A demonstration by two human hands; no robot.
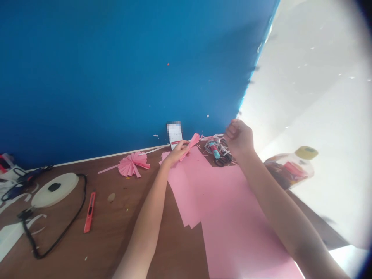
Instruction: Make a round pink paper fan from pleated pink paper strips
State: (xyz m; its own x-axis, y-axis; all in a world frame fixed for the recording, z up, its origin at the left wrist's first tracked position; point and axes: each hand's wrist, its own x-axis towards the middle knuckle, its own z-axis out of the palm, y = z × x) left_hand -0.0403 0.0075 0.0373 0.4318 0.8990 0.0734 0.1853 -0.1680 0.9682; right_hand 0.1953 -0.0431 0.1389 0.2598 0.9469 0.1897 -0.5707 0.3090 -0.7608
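My left hand (pixel 174 155) is closed around a narrow, pleated piece of pink paper (pixel 193 141), whose folded end sticks out past the fingers, up and to the right. The hand is low over pink paper sheets (pixel 232 205) that overlap on the brown table. My right hand (pixel 240 136) is raised near the wall corner with its fingers curled in; whatever they hold, if anything, is hidden. Below and left of it lie a blue and red glue stick (pixel 214 150), black-handled scissors (pixel 224 159) and tangled white strips. A pink pleated paper fan (pixel 132 164) rests left of my left hand.
A phone-like screen (pixel 174 133) leans against the blue wall. On the left lie a red box cutter (pixel 90 212), a round white object (pixel 55 190) with a black cord (pixel 65 232), and white scraps. A clear yellow-lidded jar (pixel 290 168) stands at the right.
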